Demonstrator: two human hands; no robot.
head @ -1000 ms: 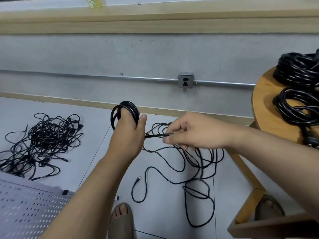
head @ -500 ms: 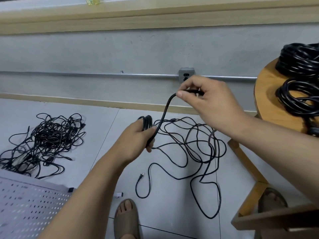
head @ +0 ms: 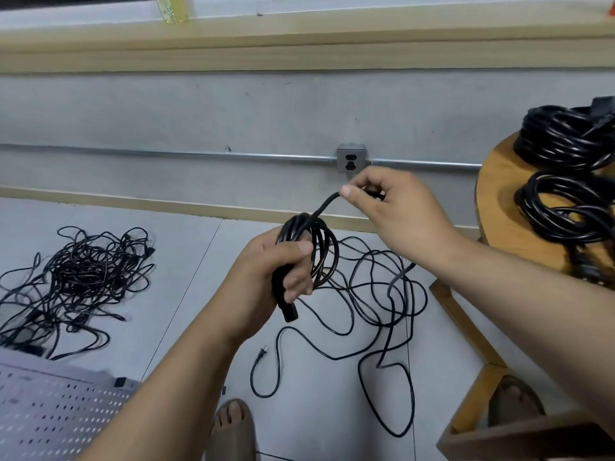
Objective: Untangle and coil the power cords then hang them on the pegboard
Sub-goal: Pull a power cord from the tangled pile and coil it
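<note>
While gripping a glossy black coiled power cord [head: 319, 241] in the left hand [head: 266, 277], pinches its strand with the right hand [head: 392, 211]. Trails slack over smooth grey floor [head: 159, 277], between matted black tangle [head: 83, 271] and round wooden table [head: 499, 207].

A black cord [head: 316, 247] at the frame's centre is partly wound into a small coil of several loops, gripped in the left hand [head: 266, 281], with a thick black connector end sticking out below the fist. One strand rises from the coil to the right hand [head: 392, 207], which pinches it. The rest sprawls in loose loops at centre right, ending in a small plug [head: 261, 353]. A tangled pile of cords [head: 90, 271] lies at left. Two coiled bundles [head: 565, 141] sit at the right edge. The pale perforated pegboard [head: 50, 414] fills the lower left corner.
</note>
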